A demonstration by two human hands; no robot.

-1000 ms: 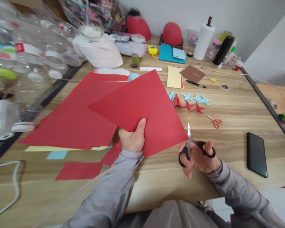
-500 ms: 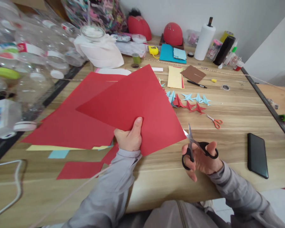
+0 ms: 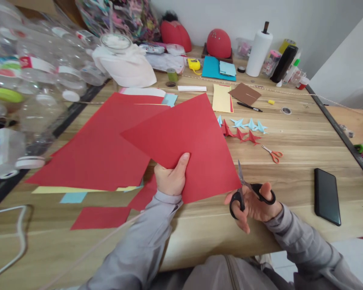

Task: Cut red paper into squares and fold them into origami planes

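My left hand (image 3: 172,177) is closed on a sheet of red paper (image 3: 196,141), thumb on top, holding it above the table. In my right hand (image 3: 254,205) is a pair of black-handled scissors (image 3: 242,188), its blades spread around the right corner of the sheet. One blade shows above the paper; the other is hidden under it. A stack of larger red sheets (image 3: 99,149) lies to the left, partly beneath the held one. Smaller red pieces (image 3: 101,218) rest near my left forearm.
Folded red paper cranes (image 3: 240,135) and blue paper cranes (image 3: 251,124) stand beyond the sheet. Small orange-handled scissors (image 3: 272,154) and a phone (image 3: 327,196) lie to the right. Plastic bottles (image 3: 39,76) crowd the left edge. A paper towel roll (image 3: 259,54) stands at the back.
My left hand has moved right with the red sheet, bringing its corner deeper between the scissor blades. The scissors have shifted slightly down and left.
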